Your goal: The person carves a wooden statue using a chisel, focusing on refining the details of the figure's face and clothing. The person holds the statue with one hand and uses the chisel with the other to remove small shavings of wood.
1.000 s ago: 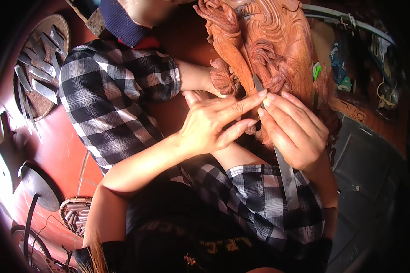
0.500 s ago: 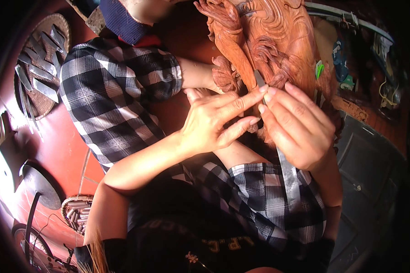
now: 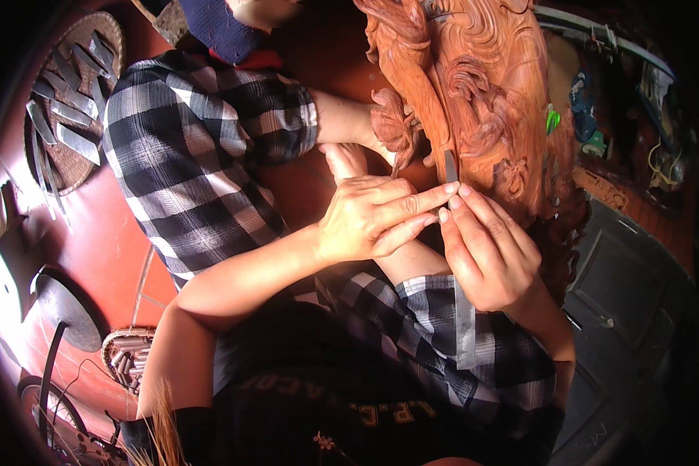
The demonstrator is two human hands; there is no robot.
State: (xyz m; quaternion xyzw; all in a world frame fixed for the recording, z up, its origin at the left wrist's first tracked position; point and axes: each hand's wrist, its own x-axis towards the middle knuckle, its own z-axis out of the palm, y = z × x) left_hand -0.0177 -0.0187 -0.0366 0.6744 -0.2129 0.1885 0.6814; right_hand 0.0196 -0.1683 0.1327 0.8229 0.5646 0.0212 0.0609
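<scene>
A reddish-brown wood carving [image 3: 481,101] with swirling relief stands in front of me, between my bare feet. Both hands grip a long flat steel carving blade [image 3: 465,334]. Its tip lies at the lower end of a smooth carved stem; whether it touches the wood I cannot tell. My left hand [image 3: 365,213] has its index finger stretched onto the blade near the tip, with the thumb below. My right hand [image 3: 493,252] pinches the blade just beside that fingertip, and the rest of the blade hangs below the palm over my plaid trouser leg [image 3: 512,373].
On the red tiled floor at left lies a round woven tray [image 3: 74,180] of several metal blades. Nearer are a grey disc [image 3: 74,314] and a basket [image 3: 109,342] of small cylinders. A dark panelled surface [image 3: 621,303] is at right. Navy cloth [image 3: 225,35] shows at the top.
Both hands and the blade have drawn back toward me along the carving. The blade now lies straighter, its near end swung left. The carving sits slightly farther right in view.
</scene>
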